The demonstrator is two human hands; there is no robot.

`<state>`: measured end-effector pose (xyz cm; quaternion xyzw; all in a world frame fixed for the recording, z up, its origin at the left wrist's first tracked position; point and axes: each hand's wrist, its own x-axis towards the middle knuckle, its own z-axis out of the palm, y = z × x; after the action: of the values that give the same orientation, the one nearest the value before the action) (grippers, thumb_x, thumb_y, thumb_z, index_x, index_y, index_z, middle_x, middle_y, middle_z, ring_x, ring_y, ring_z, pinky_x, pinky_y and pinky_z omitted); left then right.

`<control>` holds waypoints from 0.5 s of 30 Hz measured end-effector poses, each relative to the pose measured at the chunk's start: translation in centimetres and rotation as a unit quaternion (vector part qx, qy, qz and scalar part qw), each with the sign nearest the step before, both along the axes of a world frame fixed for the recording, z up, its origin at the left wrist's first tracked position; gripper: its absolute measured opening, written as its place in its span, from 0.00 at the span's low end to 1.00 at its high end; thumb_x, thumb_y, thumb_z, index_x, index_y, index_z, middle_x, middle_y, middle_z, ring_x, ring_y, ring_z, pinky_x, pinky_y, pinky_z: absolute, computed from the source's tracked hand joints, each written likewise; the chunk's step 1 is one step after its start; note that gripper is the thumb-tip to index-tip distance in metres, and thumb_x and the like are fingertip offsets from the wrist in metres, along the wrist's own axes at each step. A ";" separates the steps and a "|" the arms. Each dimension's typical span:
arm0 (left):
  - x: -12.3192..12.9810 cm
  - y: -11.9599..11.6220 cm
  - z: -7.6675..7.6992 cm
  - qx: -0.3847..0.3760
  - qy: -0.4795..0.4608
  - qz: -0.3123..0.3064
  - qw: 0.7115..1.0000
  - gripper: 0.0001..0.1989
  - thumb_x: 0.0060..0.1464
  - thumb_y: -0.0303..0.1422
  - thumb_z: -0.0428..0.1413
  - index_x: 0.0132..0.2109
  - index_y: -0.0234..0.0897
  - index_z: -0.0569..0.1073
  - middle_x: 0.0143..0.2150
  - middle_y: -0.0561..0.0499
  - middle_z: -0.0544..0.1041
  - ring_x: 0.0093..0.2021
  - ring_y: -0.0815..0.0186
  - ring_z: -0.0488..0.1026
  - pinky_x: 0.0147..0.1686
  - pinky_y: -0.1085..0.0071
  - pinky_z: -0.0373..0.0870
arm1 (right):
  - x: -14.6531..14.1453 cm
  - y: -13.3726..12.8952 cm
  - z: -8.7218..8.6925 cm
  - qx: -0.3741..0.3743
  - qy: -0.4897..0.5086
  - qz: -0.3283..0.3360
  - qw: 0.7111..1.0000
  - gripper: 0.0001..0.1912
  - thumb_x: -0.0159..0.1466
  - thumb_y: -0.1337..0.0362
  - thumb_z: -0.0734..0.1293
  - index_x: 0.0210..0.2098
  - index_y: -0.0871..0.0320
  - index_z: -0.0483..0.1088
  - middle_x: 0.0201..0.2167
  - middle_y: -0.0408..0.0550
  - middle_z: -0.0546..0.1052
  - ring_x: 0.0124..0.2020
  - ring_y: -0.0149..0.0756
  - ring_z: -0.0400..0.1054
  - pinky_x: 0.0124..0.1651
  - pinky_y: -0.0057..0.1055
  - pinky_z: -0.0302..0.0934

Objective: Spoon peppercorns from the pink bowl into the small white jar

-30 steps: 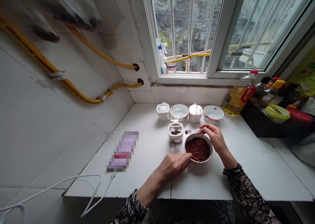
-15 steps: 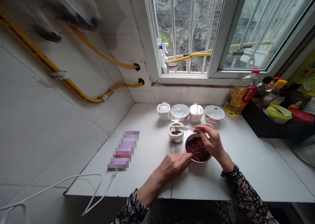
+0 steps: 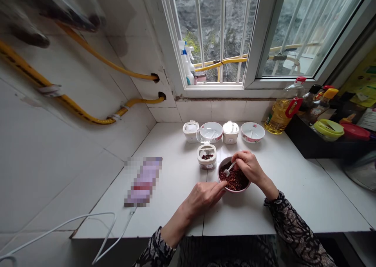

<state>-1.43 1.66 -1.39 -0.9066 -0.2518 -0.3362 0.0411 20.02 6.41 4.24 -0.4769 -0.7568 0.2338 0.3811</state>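
Observation:
A bowl (image 3: 219,183) full of dark red dried bits (image 3: 236,179) stands near the counter's front. My left hand (image 3: 205,196) grips its left rim, fingers together. My right hand (image 3: 249,167) pinches a small white spoon (image 3: 229,169), its head down at the bits inside the bowl. Just left and behind the bowl is an open clear jar (image 3: 206,157) with a pale rim, holding a few of the same bits; its lid is tipped back.
Behind stand two white-lidded jars (image 3: 190,132) (image 3: 230,132) and two floral bowls (image 3: 213,133) (image 3: 253,133). An oil bottle (image 3: 279,112) and a black condiment box (image 3: 302,139) are at the right. A blurred purple device (image 3: 143,181) with a white cable (image 3: 110,230) lies left.
My right hand has brought the spoon from over the open jar down into the bowl. My left hand stays at the bowl's rim. The view has shifted slightly.

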 end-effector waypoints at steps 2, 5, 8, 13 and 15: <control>0.0 0.0 0.0 0.001 0.002 0.003 1.000 0.10 0.68 0.29 0.47 0.51 0.32 0.68 0.27 0.52 0.75 0.22 0.70 0.73 0.21 0.77 0.68 | 0.2 0.0 0.2 -0.036 0.047 -0.014 0.998 0.12 0.57 0.70 0.57 0.25 0.55 0.71 0.15 0.39 0.73 0.22 0.34 0.67 0.41 0.34 0.62; 0.0 0.0 0.0 0.011 0.003 0.008 1.000 0.10 0.68 0.29 0.46 0.51 0.32 0.68 0.26 0.53 0.74 0.22 0.71 0.72 0.20 0.78 0.66 | 0.5 0.1 0.4 -0.086 0.105 -0.037 0.990 0.11 0.56 0.68 0.58 0.25 0.56 0.71 0.15 0.39 0.72 0.20 0.33 0.66 0.31 0.29 0.61; 0.1 0.0 0.1 0.014 0.000 0.007 1.000 0.10 0.68 0.29 0.46 0.51 0.31 0.68 0.26 0.53 0.74 0.21 0.71 0.71 0.19 0.77 0.65 | 0.6 0.3 0.3 -0.117 0.137 -0.050 0.982 0.10 0.54 0.66 0.58 0.25 0.56 0.71 0.15 0.40 0.72 0.19 0.32 0.66 0.28 0.28 0.59; 0.0 0.0 0.1 0.012 0.001 0.006 1.000 0.10 0.69 0.30 0.46 0.50 0.31 0.68 0.25 0.54 0.74 0.21 0.71 0.71 0.19 0.77 0.65 | 0.6 0.7 0.2 -0.157 0.190 -0.052 0.968 0.10 0.52 0.64 0.59 0.24 0.57 0.71 0.14 0.41 0.72 0.18 0.33 0.66 0.28 0.29 0.61; 0.0 0.0 0.1 0.010 0.005 0.008 1.000 0.10 0.68 0.30 0.46 0.51 0.32 0.68 0.26 0.54 0.74 0.21 0.72 0.71 0.20 0.78 0.65 | 0.7 0.8 0.3 -0.169 0.212 -0.049 0.961 0.09 0.51 0.64 0.60 0.24 0.57 0.71 0.14 0.41 0.73 0.18 0.32 0.66 0.28 0.29 0.62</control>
<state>-1.42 1.67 -1.30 -0.9057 -0.2555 -0.3341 0.0538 20.69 7.19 4.50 -0.5101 -0.5840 0.4351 0.4577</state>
